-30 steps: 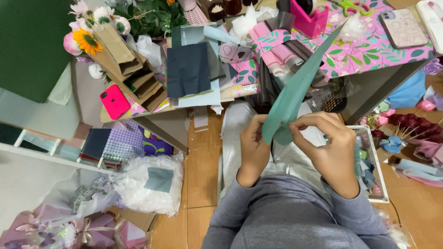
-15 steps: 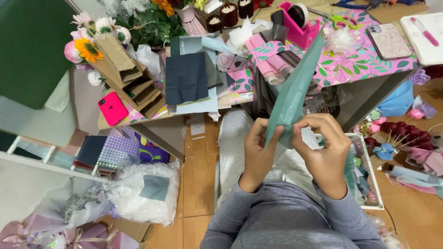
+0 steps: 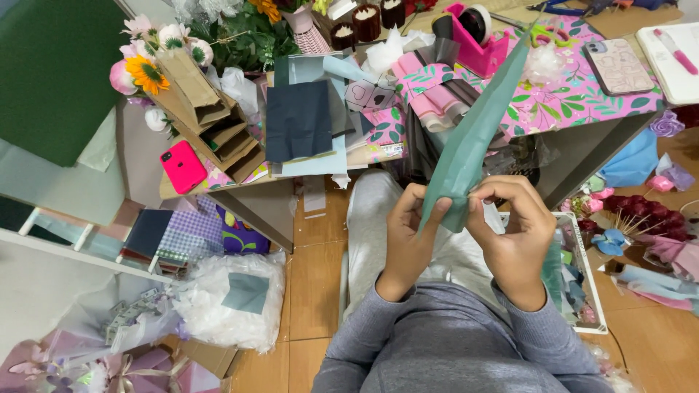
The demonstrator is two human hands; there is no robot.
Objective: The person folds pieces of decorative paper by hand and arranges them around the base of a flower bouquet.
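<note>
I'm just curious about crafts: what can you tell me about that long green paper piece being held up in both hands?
The green paper piece is a matte teal-green sheet folded into a long, narrow, tapering shape. Its pointed tip slants up and to the right, over the flowered table edge. Creases run along its length. Its wider lower end is pinched between the left hand and the right hand, above the person's lap. Nothing else touches it.

Both forearms, in grey sleeves, come up from the lap and meet in front of the chest. The left hand (image 3: 411,240) is curled, thumb raised, its fingertips pinching inward. The right hand (image 3: 513,233) faces it just beside, fingers bent over the top, thumb and forefinger pressed together.
</note>
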